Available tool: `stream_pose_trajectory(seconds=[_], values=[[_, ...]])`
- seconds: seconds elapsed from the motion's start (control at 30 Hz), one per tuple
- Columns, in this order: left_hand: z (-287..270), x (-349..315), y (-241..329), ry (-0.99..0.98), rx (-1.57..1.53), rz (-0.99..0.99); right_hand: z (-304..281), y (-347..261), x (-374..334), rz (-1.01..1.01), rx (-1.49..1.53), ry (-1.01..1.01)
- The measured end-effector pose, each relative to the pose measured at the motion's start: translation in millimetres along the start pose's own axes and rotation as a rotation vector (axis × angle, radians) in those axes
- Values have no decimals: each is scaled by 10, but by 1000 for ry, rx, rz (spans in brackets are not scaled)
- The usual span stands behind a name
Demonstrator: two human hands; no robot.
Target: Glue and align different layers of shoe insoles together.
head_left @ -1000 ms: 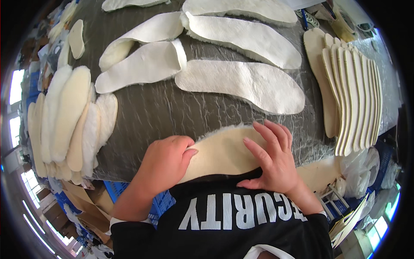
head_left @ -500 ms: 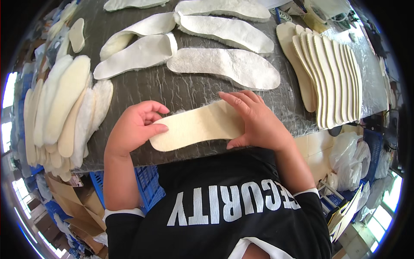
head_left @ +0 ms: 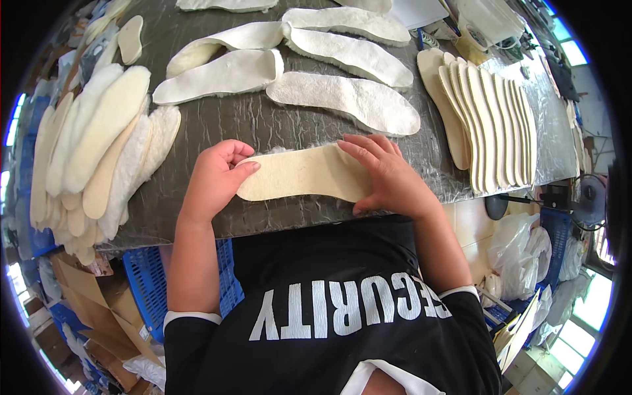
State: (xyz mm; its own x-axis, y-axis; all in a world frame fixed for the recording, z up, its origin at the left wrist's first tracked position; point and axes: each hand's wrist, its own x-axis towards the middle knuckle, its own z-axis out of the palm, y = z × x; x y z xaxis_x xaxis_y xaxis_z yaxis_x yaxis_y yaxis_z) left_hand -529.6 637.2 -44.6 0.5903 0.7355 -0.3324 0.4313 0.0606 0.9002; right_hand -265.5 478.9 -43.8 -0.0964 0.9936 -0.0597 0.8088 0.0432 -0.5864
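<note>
A cream insole (head_left: 303, 175) lies crosswise over the near part of the dark table, its smooth face up and white fluff showing along its far edge. At its left end, my left hand (head_left: 220, 172) pinches the rim with the thumb on top. My right hand (head_left: 390, 174) curves over the right end, thumb at the near edge and fingers at the far edge. Just beyond lies a white fleece insole piece (head_left: 345, 102), with another pale piece (head_left: 220, 76) to its left. What lies under the held insole is hidden.
A pile of fluffy insoles (head_left: 105, 145) sits at the table's left edge. On the right, cream insoles (head_left: 490, 122) overlap in a row. A yellowish container (head_left: 471, 46) stands at the far right. Below the table are a blue crate (head_left: 141, 276) and a cardboard box (head_left: 95, 296).
The insole's left end has risen away from me, so it lies straighter across. My left hand has moved right and farther out with it. The whole view has shifted slightly.
</note>
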Motion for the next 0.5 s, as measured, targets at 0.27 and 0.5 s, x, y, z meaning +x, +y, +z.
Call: stream_pose_trajectory(seconds=[0.27, 0.5], values=[[63, -43, 57, 34, -39, 48, 61, -306, 202, -125, -180, 120], [-27, -136, 9, 102, -363, -43, 447, -588, 662, -359, 84, 29]])
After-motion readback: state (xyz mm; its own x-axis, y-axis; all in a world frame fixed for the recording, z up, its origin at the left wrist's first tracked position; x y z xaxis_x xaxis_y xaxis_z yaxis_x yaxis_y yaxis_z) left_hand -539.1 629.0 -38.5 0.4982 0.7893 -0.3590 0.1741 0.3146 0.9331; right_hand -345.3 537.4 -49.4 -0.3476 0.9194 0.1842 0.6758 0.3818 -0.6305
